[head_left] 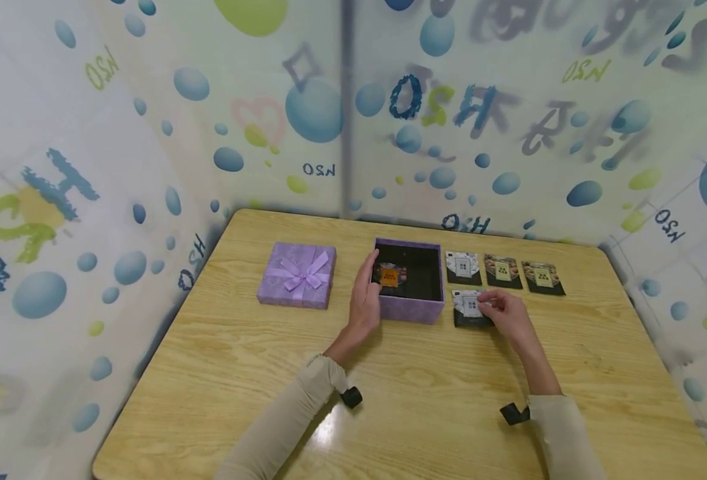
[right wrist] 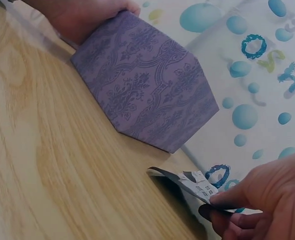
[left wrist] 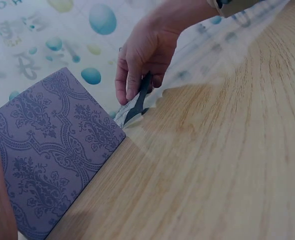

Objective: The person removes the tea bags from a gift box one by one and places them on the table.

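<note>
An uncovered purple gift box [head_left: 412, 309] stands on the table, black inside, with an orange-labelled packet [head_left: 393, 276] in its left part. My left hand [head_left: 364, 301] holds the box at its left side. In the right wrist view, fingertips of that hand show over the edge of the patterned box [right wrist: 142, 82]. Right of the box, my right hand [head_left: 507, 317] pinches the right edge of a black-and-white packet [head_left: 466, 305]. The right wrist view has this packet [right wrist: 187, 186] tilted between thumb and fingers, one side raised; whether it touches the table, I cannot tell.
Behind the pinched packet lie a black-and-white packet [head_left: 463, 267] and two packets with yellowish labels, one left [head_left: 503, 271] and one right [head_left: 542, 277]. A purple lid [head_left: 296, 275] with a ribbon bow sits left of the box. Patterned curtains [head_left: 269, 180] surround the wooden table [head_left: 425, 400].
</note>
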The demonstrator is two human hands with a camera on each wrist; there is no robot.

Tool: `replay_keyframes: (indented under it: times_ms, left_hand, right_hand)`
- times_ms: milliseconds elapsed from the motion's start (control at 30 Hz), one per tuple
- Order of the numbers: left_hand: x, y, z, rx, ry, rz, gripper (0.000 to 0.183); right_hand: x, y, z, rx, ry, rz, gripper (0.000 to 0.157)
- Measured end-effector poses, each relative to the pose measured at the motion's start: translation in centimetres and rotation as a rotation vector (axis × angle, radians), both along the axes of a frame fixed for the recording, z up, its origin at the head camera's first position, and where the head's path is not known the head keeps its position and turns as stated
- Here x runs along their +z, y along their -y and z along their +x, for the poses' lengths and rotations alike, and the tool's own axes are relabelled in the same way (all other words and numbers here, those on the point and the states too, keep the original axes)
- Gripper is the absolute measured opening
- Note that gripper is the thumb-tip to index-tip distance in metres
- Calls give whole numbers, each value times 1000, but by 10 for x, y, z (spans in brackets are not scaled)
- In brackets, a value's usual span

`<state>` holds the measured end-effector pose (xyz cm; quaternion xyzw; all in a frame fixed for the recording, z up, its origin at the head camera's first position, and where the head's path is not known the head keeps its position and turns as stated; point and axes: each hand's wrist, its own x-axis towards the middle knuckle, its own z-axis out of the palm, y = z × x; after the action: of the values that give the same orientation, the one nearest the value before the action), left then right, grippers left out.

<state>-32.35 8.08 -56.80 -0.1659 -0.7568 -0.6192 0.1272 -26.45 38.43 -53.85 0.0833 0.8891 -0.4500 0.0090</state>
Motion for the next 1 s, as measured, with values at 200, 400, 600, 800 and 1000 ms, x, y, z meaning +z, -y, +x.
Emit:
replay_keyframes:
  times_ms: [200,400,600,800,1000]
  left_hand:
    - [-2,1,-1,-3,-15,-3,74]
    - [-3,1,-1,-6,-8,-1,73]
    - [1,-1,1,-12,10,8,72]
    - [1,-1,1,-7,-1,0,71]
    - [0,2,0,-8,4,-6,70]
  right_hand:
    - [-5,-1,-2,8,-16,74,19]
    - [-8,-1,-3,41,-30,139,19]
    - [-6,-1,0,52,-2,161,21]
    - [-3,-1,1,63,6,181,23]
    - [-4,2,-2,36,-51,195,27]
